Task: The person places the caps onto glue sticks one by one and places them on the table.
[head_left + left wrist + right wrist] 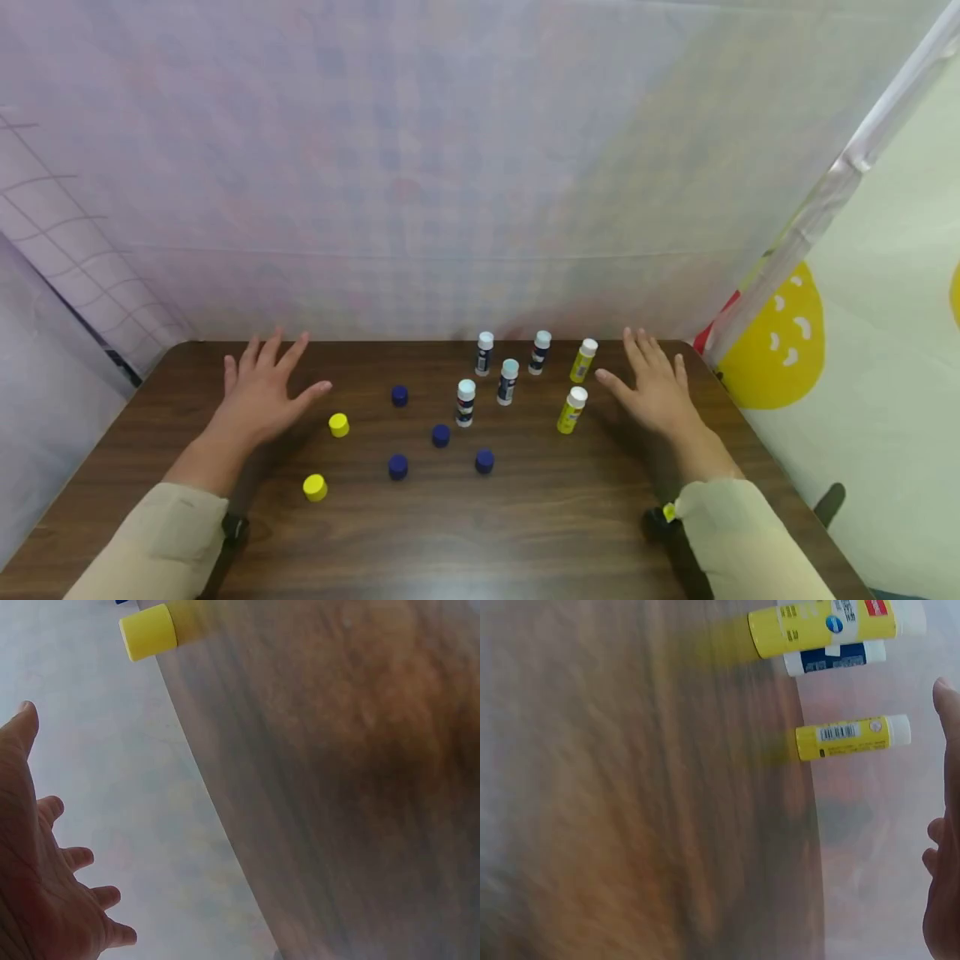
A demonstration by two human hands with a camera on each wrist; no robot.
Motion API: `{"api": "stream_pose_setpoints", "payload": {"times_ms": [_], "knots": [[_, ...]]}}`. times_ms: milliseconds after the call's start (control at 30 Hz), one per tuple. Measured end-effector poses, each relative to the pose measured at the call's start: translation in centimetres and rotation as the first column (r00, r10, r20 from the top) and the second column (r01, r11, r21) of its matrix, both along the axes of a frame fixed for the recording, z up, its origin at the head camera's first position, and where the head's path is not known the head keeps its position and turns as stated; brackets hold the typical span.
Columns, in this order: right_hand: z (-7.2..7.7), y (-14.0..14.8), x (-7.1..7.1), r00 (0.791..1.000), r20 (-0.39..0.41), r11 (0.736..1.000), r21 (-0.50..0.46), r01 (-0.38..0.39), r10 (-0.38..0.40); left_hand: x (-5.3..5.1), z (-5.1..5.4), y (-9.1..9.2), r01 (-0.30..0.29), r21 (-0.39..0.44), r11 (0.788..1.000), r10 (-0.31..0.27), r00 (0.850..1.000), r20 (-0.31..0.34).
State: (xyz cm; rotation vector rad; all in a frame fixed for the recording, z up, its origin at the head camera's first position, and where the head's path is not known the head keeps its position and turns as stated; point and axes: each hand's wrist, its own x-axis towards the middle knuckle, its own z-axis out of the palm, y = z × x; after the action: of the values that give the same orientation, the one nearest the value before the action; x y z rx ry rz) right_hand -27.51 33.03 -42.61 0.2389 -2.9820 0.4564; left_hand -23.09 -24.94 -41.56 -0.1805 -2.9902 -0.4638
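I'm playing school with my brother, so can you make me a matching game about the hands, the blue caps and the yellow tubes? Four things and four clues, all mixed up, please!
Things:
1. left hand
2. right hand
3. yellow tubes
4. blue caps

Clues:
A. fingers spread, nearest the tubes with yellow sides
B. dark blue, scattered on the table
C. fingers spread, nearest a yellow cap
D. standing upright, white on top

Right pairs: 1-C, 2-A, 3-D, 4-B

Right wrist view: white-and-navy glue stick (840, 661), partly hidden by yellow glue stick (810, 628); right hand (949, 847), cropped at edge.
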Motion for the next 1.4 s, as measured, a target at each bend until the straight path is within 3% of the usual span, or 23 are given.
{"api": "stream_pose_setpoints", "payload": {"times_ms": [500,667,867,1167,1400], "knots": [[-0.9,-1.4,2.5,0.997,-0.040,0.982,-0.172,-0.074,0.068,1.2,-0.6,0.1,0.019,0.034,0.999,-0.019,1.000,-0.008],[-1.2,-1.6,3.0,0.985,-0.096,0.944,-0.286,-0.165,0.143,1.7,-0.6,0.0,0.034,0.049,0.998,-0.033,0.999,-0.026],[-1.3,-1.9,3.6,0.973,-0.102,0.892,-0.389,-0.230,0.207,2.2,-0.6,0.0,0.048,0.058,0.997,-0.048,0.999,-0.003],[-1.4,-2.8,4.3,0.964,-0.068,0.824,-0.505,-0.256,0.257,3.2,-0.9,-0.3,0.089,0.084,0.992,-0.092,0.995,0.030],[-1.8,-2.9,4.0,0.959,-0.022,0.793,-0.557,-0.246,0.282,3.8,-1.0,-0.8,0.133,0.179,0.975,-0.145,0.988,0.060]]}}
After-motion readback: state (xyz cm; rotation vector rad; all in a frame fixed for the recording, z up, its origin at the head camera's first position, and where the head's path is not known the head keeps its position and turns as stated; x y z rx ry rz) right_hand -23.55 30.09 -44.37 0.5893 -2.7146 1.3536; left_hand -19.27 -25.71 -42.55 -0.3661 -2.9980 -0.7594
